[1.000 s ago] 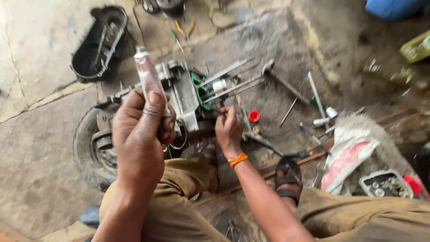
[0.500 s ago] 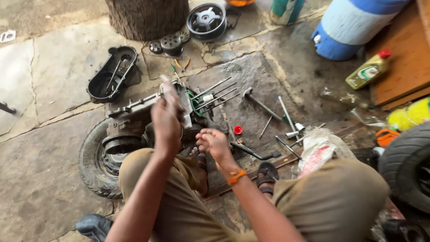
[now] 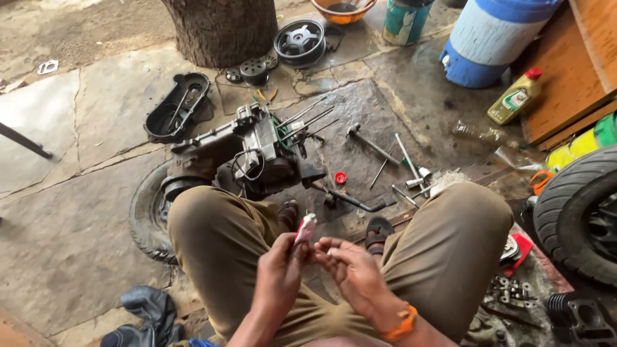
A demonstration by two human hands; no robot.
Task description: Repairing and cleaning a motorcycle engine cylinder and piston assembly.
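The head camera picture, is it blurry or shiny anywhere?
Head view: soft, even daylight with no hard shadows; the engine and small tube in the left hand look sharp; a dull sheen on the wet stone floor; edges bend slightly.

Tube (image 3: 306,227) base hidden behind left-hand fingers (image 3: 283,257)

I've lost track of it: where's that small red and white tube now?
In the head view, the small tube is low in the centre, held in the left hand between the knees, close to the right hand.
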